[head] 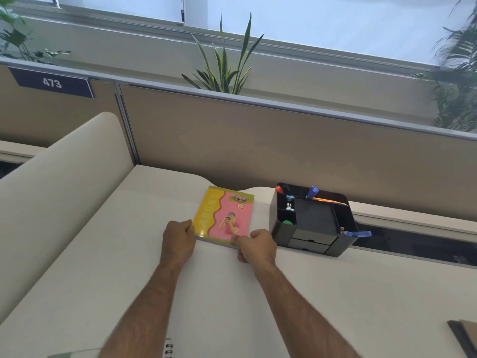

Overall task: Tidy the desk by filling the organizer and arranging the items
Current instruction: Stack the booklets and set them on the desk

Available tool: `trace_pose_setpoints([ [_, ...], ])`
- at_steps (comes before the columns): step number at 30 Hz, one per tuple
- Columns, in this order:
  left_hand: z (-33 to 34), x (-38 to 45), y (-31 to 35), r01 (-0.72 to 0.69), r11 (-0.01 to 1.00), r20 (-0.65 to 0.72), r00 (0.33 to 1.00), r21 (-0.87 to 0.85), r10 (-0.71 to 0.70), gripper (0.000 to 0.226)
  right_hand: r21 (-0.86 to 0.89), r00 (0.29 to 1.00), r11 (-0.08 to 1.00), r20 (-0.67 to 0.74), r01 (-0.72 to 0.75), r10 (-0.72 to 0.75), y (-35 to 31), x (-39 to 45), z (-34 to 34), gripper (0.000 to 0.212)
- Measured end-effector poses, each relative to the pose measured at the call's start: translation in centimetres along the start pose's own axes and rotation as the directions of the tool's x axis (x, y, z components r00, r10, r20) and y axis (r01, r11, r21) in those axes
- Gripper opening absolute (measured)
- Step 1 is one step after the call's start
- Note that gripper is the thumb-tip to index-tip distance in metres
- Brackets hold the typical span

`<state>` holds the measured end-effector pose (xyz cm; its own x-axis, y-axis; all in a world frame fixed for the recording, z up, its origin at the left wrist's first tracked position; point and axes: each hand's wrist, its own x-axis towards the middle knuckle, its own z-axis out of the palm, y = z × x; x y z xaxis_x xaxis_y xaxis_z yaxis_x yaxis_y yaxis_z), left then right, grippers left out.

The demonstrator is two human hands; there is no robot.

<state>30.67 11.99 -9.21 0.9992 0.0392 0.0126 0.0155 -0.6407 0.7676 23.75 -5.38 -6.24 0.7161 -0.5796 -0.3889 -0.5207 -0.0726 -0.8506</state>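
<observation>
Organizer (313, 219), black, sits at the far right of the desk (129, 254), close against the beige partition (284, 140), and just left of it lies the book (225, 215), flat on the desk with its pink and yellow cover up. From the head camera we've got both hands on that book's near edge. Our left hand (179, 239) has its fingers curled at the near left corner, gripping it, and our right hand (258, 245) pinches the near right corner, thumb on the cover, fingers tucked under. Both forearms stretch in from the near side.

Looking into the organizer, we see a blue marker (311, 193) standing in the far compartment, something red (279, 188) poking up at the far left corner, an orange pencil (327, 200) lying across the back, a green round thing (288, 223) low in the near left compartment, and a blue handle (357, 233) jutting out past the right wall. Two small drawers face us at the front.

Beyond the partition rises a spiky plant (227, 63), and a sign reading 473 (53, 82) hangs at far left.
</observation>
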Motion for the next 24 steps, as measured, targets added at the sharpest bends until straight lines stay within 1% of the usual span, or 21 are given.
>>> trace_pose_setpoints([
  [2, -0.1, -0.1, 0.0, -0.018, 1.000, 0.004, 1.000, 0.016, 0.018, 0.025, 0.027, 1.000, 1.000, 0.015, -0.013, 0.013, 0.1, -0.3, -0.1, 0.057],
  [4, -0.3, -0.3, 0.0, -0.035, 0.999, 0.004, 0.999, 0.019, 0.034, 0.027, 0.035, 1.000, 0.999, 0.016, -0.007, 0.006, 0.3, -0.8, -0.4, 0.065],
  [9, -1.4, -2.1, -0.5, -0.036, 0.999, -0.004, 0.999, 0.015, 0.036, 0.042, 0.021, 0.999, 1.000, 0.038, -0.009, 0.008, 1.4, -2.8, -1.5, 0.062],
  [13, -3.1, -4.5, -0.6, 0.012, 1.000, -0.002, 1.000, -0.007, -0.012, 0.051, 0.004, 0.997, 1.000, 0.074, -0.018, 0.018, 2.6, -5.3, -2.6, 0.061],
  [15, -4.0, -5.9, -1.1, 0.038, 0.999, 0.040, 0.999, -0.019, -0.037, 0.048, -0.002, 0.995, 0.999, 0.097, -0.033, 0.033, 3.3, -6.9, -3.3, 0.057],
  [17, -5.4, -7.2, -1.7, 0.057, 0.998, 0.081, 0.995, -0.030, -0.055, 0.038, -0.023, 0.992, 0.999, 0.117, -0.040, 0.042, 4.0, -8.6, -3.8, 0.051],
  [18, -6.2, -7.8, -2.1, 0.071, 0.996, 0.074, 0.995, -0.045, -0.068, 0.031, -0.034, 0.991, 0.999, 0.125, -0.041, 0.045, 4.4, -9.4, -4.0, 0.049],
  [19, -7.2, -8.5, -2.4, 0.089, 0.994, 0.050, 0.995, -0.064, -0.086, 0.024, -0.044, 0.990, 0.998, 0.133, -0.043, 0.048, 4.8, -10.3, -4.2, 0.048],
  [20, -8.3, -9.2, -2.7, 0.108, 0.991, 0.010, 0.994, -0.081, -0.108, 0.023, -0.051, 0.989, 0.998, 0.142, -0.041, 0.047, 5.2, -11.2, -4.3, 0.047],
  [24, -12.8, -12.0, -4.8, 0.162, 0.986, -0.105, 0.980, -0.044, -0.166, 0.024, -0.073, 0.976, 0.996, 0.206, -0.059, 0.073, 6.2, -14.6, -4.4, 0.043],
])
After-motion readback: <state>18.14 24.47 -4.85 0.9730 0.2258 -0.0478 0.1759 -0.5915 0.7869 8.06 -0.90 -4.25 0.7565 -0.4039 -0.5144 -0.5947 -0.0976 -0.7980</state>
